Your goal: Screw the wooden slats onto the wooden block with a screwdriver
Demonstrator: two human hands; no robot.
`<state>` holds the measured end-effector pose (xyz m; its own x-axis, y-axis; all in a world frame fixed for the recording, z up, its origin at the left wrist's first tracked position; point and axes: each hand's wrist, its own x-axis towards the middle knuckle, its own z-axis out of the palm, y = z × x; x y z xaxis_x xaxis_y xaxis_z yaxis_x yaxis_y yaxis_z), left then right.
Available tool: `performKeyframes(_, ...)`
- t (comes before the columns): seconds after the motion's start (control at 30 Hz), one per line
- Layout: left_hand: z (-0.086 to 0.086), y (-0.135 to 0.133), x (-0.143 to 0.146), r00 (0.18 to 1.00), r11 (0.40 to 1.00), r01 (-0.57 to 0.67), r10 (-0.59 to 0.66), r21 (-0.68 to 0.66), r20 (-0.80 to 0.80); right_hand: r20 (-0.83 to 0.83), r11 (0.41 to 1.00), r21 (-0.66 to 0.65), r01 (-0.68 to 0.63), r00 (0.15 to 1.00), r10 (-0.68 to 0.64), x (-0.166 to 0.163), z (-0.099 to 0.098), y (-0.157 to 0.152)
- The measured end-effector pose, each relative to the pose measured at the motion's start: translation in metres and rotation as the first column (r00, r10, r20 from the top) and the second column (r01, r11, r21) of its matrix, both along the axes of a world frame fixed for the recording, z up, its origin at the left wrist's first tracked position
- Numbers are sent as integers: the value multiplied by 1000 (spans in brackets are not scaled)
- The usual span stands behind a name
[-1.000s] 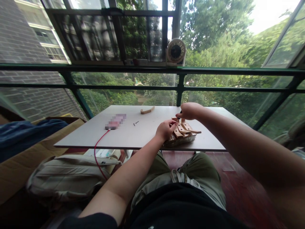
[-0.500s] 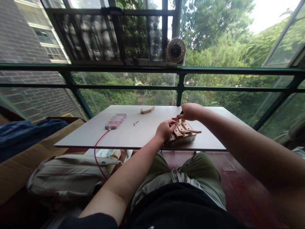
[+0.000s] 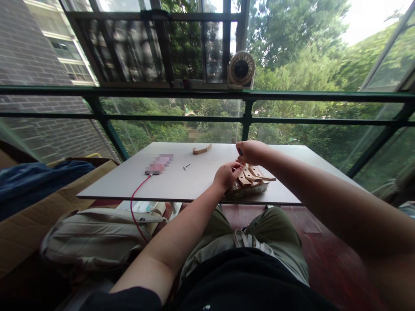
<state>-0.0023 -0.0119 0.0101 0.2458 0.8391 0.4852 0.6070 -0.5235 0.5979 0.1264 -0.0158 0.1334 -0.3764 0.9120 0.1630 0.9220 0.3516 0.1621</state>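
Several flat wooden pieces with drilled holes (image 3: 251,173) fan out over a plastic-wrapped block (image 3: 253,188) near the table's front edge. At their left end, my left hand (image 3: 225,175) is closed, thumb and fingertips pinched together on something too small to make out. Just above it, my right hand (image 3: 253,151) is closed around a dark-handled tool (image 3: 240,152), mostly hidden by the fingers. Its working end comes down close to my left fingertips; whether they touch cannot be seen.
A curved wooden piece (image 3: 202,149) lies at the table's far side, with small dark screws (image 3: 186,166) nearer. A blurred-out phone (image 3: 158,164) with a red cable (image 3: 133,198) lies left. A fan (image 3: 241,70) stands behind; a bag (image 3: 103,237) and cardboard box (image 3: 65,194) sit left below.
My right hand has shifted a little left with the dark-handled tool, closer above my left fingertips. My left hand stays pinched at the wooden pieces; the whole view has moved slightly.
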Motion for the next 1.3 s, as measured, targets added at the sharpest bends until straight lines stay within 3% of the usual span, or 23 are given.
performKeyframes(0.27, 1, -2, 0, 999, 1000, -15, 15, 21, -32, -1, 995, 40, -92, 996, 92, -3, -6, -6)
performKeyframes(0.6, -1, 1, -4, 991, 996, -76, 80, 39, -106, -145, 950, 10, -311, 940, 310, -6, -22, -16)
performKeyframes(0.87, 1, -3, -2, 993, 996, -70, 74, 49, -97, -190, 972, 104, -212, 955, 229, 4, -25, -10)
performKeyframes(1.3, 1, -2, -2, 992, 996, -63, 69, 55, -105, -185, 981, 128, -144, 969, 167, -2, -24, -6)
